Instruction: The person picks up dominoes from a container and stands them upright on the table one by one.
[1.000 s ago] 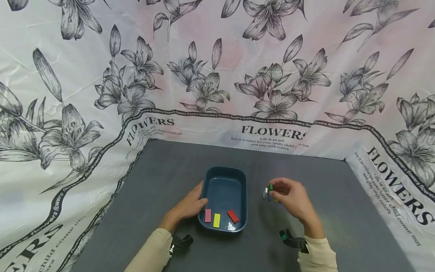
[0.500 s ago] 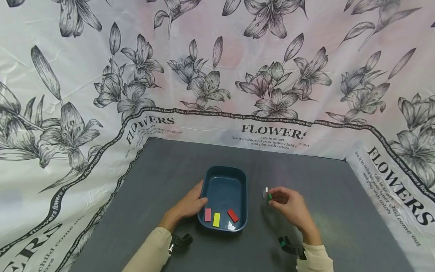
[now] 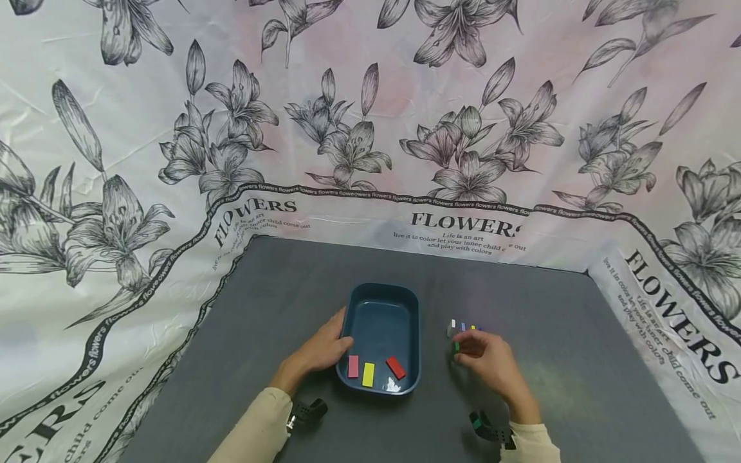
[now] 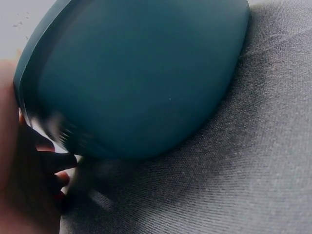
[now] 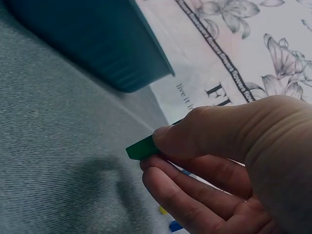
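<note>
A blue tray [image 3: 384,321] holds a pink block [image 3: 353,366], a yellow block [image 3: 368,374] and a red block [image 3: 396,368] near its front end. My left hand [image 3: 324,347] grips the tray's left side, thumb over the rim; the left wrist view shows the tray's outer wall [image 4: 141,78] beside the fingers. To the right of the tray, my right hand [image 3: 492,363] pinches a green block [image 5: 142,148] between thumb and fingertips, raised off the table in the right wrist view. Just behind this hand stand a white block [image 3: 453,324] and several other small blocks, partly hidden.
The grey table [image 3: 301,276] is bordered at the back and sides by white cloth [image 3: 347,218] printed with flowers and lettering. Both wrists wear dark straps with small devices, the left one [image 3: 312,410] and the right one [image 3: 483,427] low over the table.
My right hand has moved toward the front and slightly left with the green block, uncovering blocks behind it. My left hand and the tray have stayed nearly still.
</note>
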Tool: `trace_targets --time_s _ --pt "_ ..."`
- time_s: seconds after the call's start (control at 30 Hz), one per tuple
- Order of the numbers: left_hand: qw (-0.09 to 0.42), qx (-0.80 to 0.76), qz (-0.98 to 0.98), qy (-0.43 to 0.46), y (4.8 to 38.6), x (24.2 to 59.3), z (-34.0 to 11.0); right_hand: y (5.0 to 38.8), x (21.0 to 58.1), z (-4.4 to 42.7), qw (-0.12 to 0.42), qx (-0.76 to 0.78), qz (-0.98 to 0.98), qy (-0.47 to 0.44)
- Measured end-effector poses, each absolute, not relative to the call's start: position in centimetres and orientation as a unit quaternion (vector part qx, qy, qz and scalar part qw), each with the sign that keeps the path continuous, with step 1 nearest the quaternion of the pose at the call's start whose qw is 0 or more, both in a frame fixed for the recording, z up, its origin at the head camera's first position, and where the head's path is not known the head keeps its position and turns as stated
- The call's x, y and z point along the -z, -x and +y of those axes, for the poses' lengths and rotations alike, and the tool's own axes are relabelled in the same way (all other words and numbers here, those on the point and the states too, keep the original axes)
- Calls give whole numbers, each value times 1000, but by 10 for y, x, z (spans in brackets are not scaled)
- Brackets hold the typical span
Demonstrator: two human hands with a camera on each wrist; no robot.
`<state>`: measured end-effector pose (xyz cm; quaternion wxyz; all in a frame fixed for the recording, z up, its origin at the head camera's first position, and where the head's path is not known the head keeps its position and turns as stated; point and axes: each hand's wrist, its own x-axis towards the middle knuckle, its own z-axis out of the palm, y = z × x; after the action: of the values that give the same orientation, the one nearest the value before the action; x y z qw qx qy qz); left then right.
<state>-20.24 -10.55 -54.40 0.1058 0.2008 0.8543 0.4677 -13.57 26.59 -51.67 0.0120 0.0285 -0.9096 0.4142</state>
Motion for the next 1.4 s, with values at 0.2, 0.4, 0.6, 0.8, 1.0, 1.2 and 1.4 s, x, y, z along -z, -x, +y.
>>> trace_targets --time_s 0.2,0.4,0.6,0.8,1.0,1.2,1.4 --pt "113 -469 854 -194 201 545 -105 134 525 264 2 -414 -910 -27" --pt "119 -470 855 -184 201 546 -105 133 532 264 -10 -415 -909 -30" --pt "119 -475 853 -184 202 547 -105 131 534 262 -5 -421 -907 -21" --pt "120 -474 853 -181 202 547 -105 130 535 261 2 -413 -911 -9" --pt "117 -474 853 -183 203 548 -105 130 535 261 12 -402 -915 -13" --pt "115 -477 852 -185 203 548 -105 129 534 260 7 -405 -914 -13" --pt "122 -480 851 -175 202 548 -105 127 532 260 -3 -411 -912 -9"
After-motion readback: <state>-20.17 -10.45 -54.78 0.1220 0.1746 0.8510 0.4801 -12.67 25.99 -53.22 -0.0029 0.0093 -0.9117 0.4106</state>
